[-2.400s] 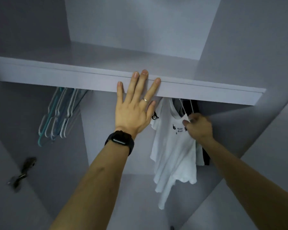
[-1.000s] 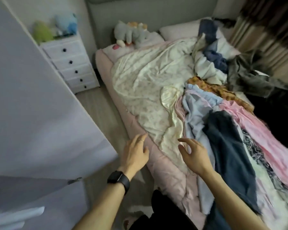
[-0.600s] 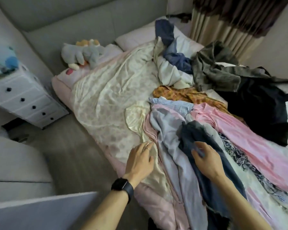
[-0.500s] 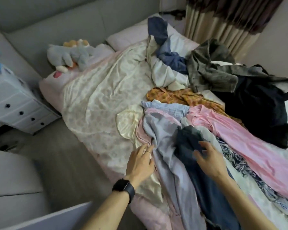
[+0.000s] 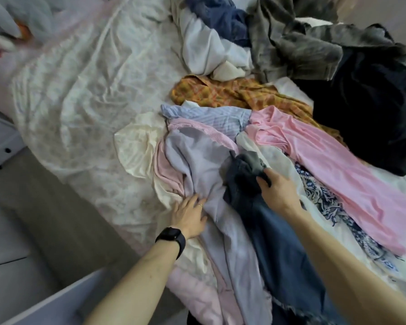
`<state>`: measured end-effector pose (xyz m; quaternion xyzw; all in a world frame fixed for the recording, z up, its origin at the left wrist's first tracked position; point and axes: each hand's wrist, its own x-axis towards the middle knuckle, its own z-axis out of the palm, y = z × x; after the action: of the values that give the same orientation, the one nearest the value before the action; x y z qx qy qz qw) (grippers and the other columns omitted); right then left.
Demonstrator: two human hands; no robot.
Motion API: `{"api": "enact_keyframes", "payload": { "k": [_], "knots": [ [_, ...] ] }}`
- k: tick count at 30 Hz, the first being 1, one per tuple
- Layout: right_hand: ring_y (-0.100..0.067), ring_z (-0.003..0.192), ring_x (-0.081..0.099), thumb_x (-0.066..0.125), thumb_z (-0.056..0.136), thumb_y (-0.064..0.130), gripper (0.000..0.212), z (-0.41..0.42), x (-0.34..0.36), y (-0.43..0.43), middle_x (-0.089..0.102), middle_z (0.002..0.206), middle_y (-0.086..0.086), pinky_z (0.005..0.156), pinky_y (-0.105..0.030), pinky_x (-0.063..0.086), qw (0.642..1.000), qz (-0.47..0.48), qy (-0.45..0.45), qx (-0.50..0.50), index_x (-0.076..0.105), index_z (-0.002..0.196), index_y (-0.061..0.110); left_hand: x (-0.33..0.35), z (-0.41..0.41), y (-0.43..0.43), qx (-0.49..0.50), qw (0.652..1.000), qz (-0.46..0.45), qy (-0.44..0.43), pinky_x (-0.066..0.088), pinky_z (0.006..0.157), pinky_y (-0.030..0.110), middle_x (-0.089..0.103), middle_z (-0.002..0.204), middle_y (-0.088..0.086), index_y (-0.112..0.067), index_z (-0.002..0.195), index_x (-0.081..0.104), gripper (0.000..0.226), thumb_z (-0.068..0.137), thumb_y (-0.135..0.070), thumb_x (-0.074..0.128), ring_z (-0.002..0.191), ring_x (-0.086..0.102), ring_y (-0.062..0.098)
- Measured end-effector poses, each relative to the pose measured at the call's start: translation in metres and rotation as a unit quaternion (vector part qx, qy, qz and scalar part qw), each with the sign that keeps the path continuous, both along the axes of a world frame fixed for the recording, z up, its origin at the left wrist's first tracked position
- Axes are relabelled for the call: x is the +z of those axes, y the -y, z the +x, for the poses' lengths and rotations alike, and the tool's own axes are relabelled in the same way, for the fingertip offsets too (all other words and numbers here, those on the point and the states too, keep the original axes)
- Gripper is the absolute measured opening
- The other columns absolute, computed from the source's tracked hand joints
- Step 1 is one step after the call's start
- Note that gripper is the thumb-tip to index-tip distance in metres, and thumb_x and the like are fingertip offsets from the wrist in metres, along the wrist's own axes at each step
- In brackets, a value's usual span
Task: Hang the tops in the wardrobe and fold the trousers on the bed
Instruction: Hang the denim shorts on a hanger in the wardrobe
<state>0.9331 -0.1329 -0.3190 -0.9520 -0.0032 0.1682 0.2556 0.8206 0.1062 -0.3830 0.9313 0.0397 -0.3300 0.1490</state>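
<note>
A pile of clothes covers the right side of the bed [image 5: 85, 95]. My right hand [image 5: 278, 191] grips the bunched top edge of a dark blue denim garment [image 5: 274, 242] that runs down toward me. My left hand [image 5: 189, 215], with a ring and a black watch on the wrist, lies flat with spread fingers on a lilac garment [image 5: 197, 160] beside the denim. A pink garment [image 5: 333, 160] stretches to the right. An orange patterned piece [image 5: 230, 92] lies behind it.
Farther back lie a white and blue heap [image 5: 211, 43], a grey-green garment [image 5: 298, 48] and a black one [image 5: 370, 109]. A plush toy [image 5: 12, 22] sits at the top left. White drawers [image 5: 0, 146] stand at the left, over grey floor [image 5: 56, 219].
I have turned from the wardrobe, where the white top hangs, to the bed. My right hand has closed on the denim and bunched its top edge. My left hand has settled on the lilac garment.
</note>
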Motion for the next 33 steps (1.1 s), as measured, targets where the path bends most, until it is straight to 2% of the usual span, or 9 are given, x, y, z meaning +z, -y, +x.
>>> {"api": "enact_keyframes", "payload": {
  "k": [7,11,14,18,23,26,28,30,33],
  "knots": [
    [-0.02,0.068,0.054,0.06,0.099,0.018,0.011,-0.049,0.11,0.003,0.059,0.073,-0.001,0.063,-0.034,0.038,0.989,0.123,0.069,0.053,0.057,0.089,0.014,0.102,-0.002,0.005,0.119,0.974,-0.158,0.108,0.032,0.114,0.03,0.035,0.159,0.001,-0.024,0.159,0.026,0.075,0.095,-0.039,0.062,0.145,0.034,0.021],
    [-0.003,0.076,0.056,0.062,0.098,0.017,0.024,-0.075,0.198,-0.005,0.061,0.079,0.015,0.068,-0.014,0.04,0.973,0.193,0.087,0.096,0.054,0.084,0.034,0.184,-0.004,0.006,0.092,0.953,-0.255,0.138,0.034,0.112,0.029,0.036,0.155,-0.008,-0.039,0.157,0.027,0.083,0.087,-0.043,0.072,0.143,0.034,0.012],
    [-0.02,0.079,0.056,0.063,0.094,0.02,0.01,-0.103,0.266,-0.018,0.063,0.089,-0.009,0.074,-0.037,0.047,0.953,0.284,0.062,0.088,0.065,0.098,0.011,0.248,-0.026,0.005,0.037,0.941,-0.283,0.179,0.033,0.108,0.021,0.047,0.143,-0.013,-0.035,0.136,0.058,0.05,0.089,-0.04,0.073,0.137,0.044,0.007],
    [-0.016,0.076,0.048,0.064,0.085,0.016,0.02,-0.124,0.351,-0.043,0.049,0.079,-0.008,0.067,-0.033,0.036,0.9,0.417,0.085,0.095,0.055,0.086,-0.002,0.332,-0.065,-0.012,0.075,0.908,-0.359,0.201,0.05,0.093,0.032,0.07,0.097,-0.023,-0.039,0.097,0.07,0.006,0.093,-0.04,0.065,0.103,0.066,0.011],
    [-0.024,0.085,0.052,0.063,0.087,0.016,0.025,-0.124,0.423,-0.094,0.057,0.087,-0.018,0.077,-0.044,0.042,0.875,0.453,0.138,0.101,0.058,0.098,-0.006,0.431,-0.128,-0.052,0.159,0.868,-0.356,0.307,0.041,0.063,0.028,0.042,0.055,-0.012,-0.036,0.064,0.05,0.031,0.093,-0.043,0.06,0.059,0.042,0.01],
    [-0.023,0.091,0.061,0.065,0.094,0.017,0.022,-0.13,0.435,-0.137,0.066,0.103,-0.013,0.093,-0.047,0.051,0.908,0.368,0.186,0.077,0.061,0.113,0.006,0.486,-0.169,-0.081,0.223,0.834,-0.316,0.393,0.048,0.057,0.018,0.057,0.056,-0.003,-0.025,0.071,0.051,0.029,0.095,-0.036,0.063,0.056,0.051,0.01],
    [-0.014,0.092,0.065,0.068,0.094,0.023,0.041,-0.153,0.428,-0.159,0.064,0.124,-0.009,0.092,-0.03,0.05,0.917,0.337,0.198,0.072,0.055,0.132,0.012,0.513,-0.187,-0.093,0.25,0.823,-0.282,0.425,0.058,0.066,0.034,0.064,0.066,0.013,-0.012,0.076,0.051,0.032,0.094,-0.036,0.062,0.06,0.062,0.023],
    [0.001,0.085,0.063,0.07,0.092,0.03,0.045,-0.201,0.416,-0.174,0.061,0.129,-0.002,0.077,-0.012,0.047,0.887,0.384,0.237,0.096,0.054,0.133,0.019,0.535,-0.205,-0.104,0.296,0.804,-0.257,0.446,0.06,0.075,0.051,0.067,0.078,0.02,-0.007,0.078,0.053,0.033,0.094,-0.034,0.061,0.073,0.069,0.037],
    [-0.005,0.088,0.064,0.069,0.086,0.055,0.036,-0.279,0.389,-0.183,0.058,0.114,0.017,0.068,-0.013,0.047,0.84,0.423,0.299,0.163,0.055,0.116,0.04,0.561,-0.22,-0.119,0.368,0.765,-0.259,0.46,0.062,0.073,0.049,0.064,0.084,0.017,-0.016,0.07,0.053,0.03,0.095,-0.029,0.063,0.076,0.071,0.034]
  ]
}}
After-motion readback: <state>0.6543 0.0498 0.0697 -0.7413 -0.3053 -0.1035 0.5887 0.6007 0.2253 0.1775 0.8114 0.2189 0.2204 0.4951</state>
